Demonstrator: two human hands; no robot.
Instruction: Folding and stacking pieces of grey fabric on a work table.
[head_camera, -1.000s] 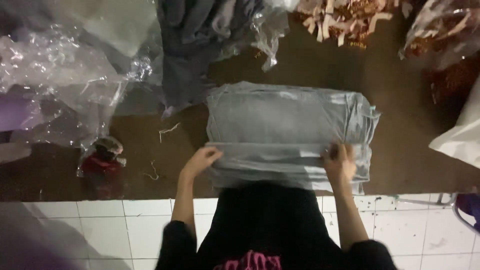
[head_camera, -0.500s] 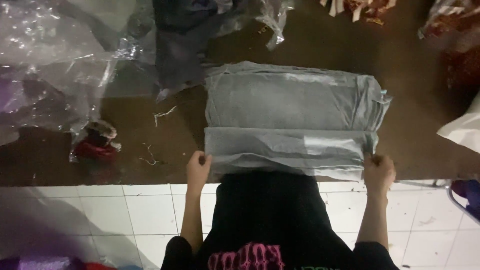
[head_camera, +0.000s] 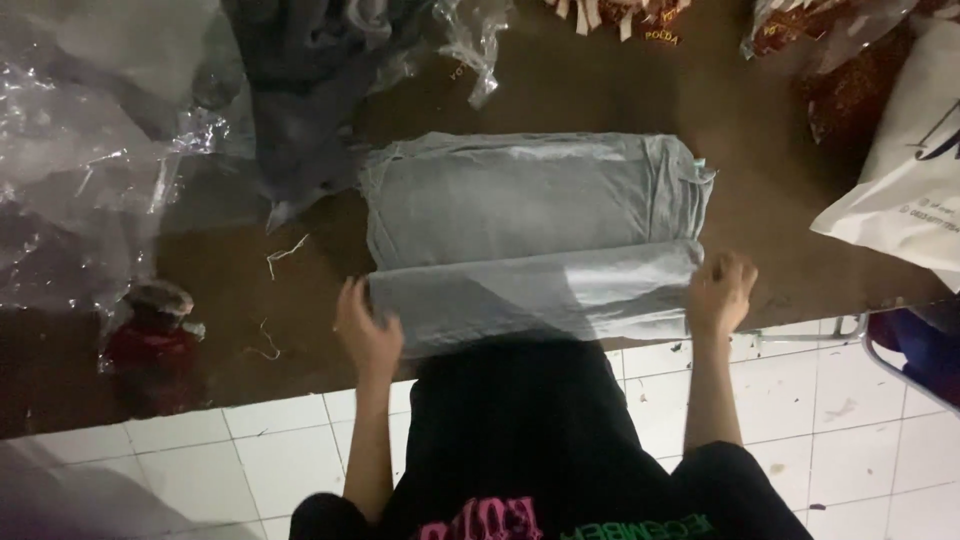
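A grey folded cloth (head_camera: 530, 200) in thin clear plastic lies on the brown table (head_camera: 760, 170) in front of me. Its near edge is turned over into a long roll (head_camera: 530, 295) along the table's front. My left hand (head_camera: 366, 332) grips the roll's left end, fingers curled around it. At the right end, my right hand (head_camera: 720, 290) holds the roll the same way. My black shirt hides the table's front edge below the roll.
Crumpled clear plastic bags (head_camera: 80, 170) cover the table's left side, with a small red object (head_camera: 150, 345) near the front. Dark grey clothes (head_camera: 300, 90) lie at the back. A white bag (head_camera: 900, 200) and red packets (head_camera: 850, 70) sit right. White floor tiles (head_camera: 270, 460) lie below.
My hands slid from the top of the turned-over edge outward to its two ends. The near edge now lies as a fuller roll.
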